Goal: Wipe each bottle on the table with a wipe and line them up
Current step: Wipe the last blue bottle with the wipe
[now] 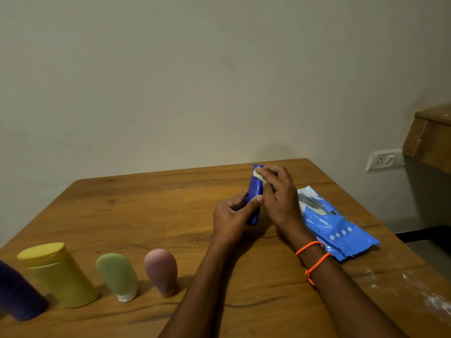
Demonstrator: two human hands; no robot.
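Wood grain: the bench [151,206] is brown wood, with white powdery marks near its right front edge.
Far edge: it runs against a plain pale wall; the blue bottle [255,193] is held up just short of it.
Right edge: a blue wipe packet [334,223] lies near this edge, just beside the right wrist.
Open room: the broad left and middle of the bench behind the row is bare wood.
Left hand [231,215]: fingers curled round the lower part of the blue bottle, thumb across its front.
Right hand [278,191]: fingers press a white wipe [258,176] onto the bottle's upper end; orange bead bracelets [314,259] circle the wrist.
Row at front left: a dark purple bottle [19,296], a yellow bottle [58,274], a green bottle [118,275] and a pink bottle [162,270] stand side by side, apart, the last three with their caps down.
Room: a white wall socket [384,159] sits right of the bench, beneath a wooden shelf [429,137].
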